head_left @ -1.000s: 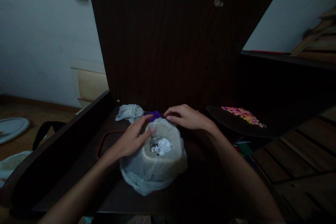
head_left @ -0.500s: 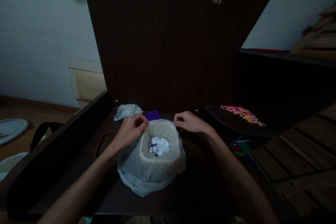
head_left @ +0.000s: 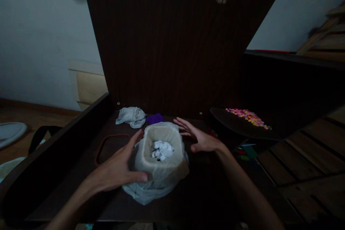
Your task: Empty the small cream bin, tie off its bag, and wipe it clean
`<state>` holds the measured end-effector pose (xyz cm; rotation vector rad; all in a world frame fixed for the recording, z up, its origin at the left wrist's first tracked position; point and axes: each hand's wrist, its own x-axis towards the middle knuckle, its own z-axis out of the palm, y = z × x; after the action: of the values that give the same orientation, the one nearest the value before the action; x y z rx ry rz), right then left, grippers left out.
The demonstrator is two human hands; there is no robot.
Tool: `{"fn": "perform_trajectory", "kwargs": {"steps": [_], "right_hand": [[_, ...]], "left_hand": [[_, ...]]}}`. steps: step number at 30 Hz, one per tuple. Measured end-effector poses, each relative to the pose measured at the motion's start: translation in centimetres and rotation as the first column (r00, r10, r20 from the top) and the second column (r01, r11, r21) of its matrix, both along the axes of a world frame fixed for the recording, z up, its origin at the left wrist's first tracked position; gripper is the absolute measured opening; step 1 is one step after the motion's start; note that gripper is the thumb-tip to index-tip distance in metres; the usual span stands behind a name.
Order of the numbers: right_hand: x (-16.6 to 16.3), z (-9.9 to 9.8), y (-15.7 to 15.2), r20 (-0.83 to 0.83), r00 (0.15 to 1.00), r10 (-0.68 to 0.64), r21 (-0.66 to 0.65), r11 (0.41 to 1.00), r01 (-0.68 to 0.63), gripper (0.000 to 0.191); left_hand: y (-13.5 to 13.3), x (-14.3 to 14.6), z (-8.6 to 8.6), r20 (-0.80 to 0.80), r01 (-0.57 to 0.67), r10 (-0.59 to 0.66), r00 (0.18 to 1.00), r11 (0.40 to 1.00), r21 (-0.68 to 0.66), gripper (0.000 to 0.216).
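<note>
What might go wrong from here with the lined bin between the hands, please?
The white liner hangs loose outside the bin, so the left hand, close beside it, might snag and shift it. The crumpled paper lies uncovered inside and could spill if a knock tipped the bin.

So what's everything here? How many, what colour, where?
bin: one, cream, middle of table
liner: one, whitish, over bin's rim
crumpled paper: uncountable, white, inside bin
crumpled plastic: one, whitish, back left
purple thing: one, purple, behind bin
frame: one, brown, left of bin
table: one, dark, under bin
panel: one, dark, behind table
shelf: one, dark, right
bits: many, pink, red, yellow, on shelf
board: one, beige, by left wall
oval thing: one, white, far left
strap: one, black, far left
slats: several, brown, far right
left grip: one, open, beside bin
right grip: one, open, beside bin
</note>
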<state>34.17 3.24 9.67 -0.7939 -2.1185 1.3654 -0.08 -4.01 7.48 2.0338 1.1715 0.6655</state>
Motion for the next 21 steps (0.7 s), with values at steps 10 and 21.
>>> {"fn": "perform_trajectory", "kwargs": {"steps": [10,21], "right_hand": [[-0.7,-4.5,-3.7,0.576,0.785,-0.229,0.287,0.955,0.068,0.025],[-0.8,-8.2,-5.2,-0.017,0.786,-0.619,-0.519,0.677,0.522,0.055]], "left_hand": [[0.5,-1.9,-4.9,-0.244,-0.002,0.097,0.965,0.931,0.364,0.049],[1.9,-0.9,-3.7,0.336,-0.320,0.330,0.882,0.944,-0.085,0.039]]}}
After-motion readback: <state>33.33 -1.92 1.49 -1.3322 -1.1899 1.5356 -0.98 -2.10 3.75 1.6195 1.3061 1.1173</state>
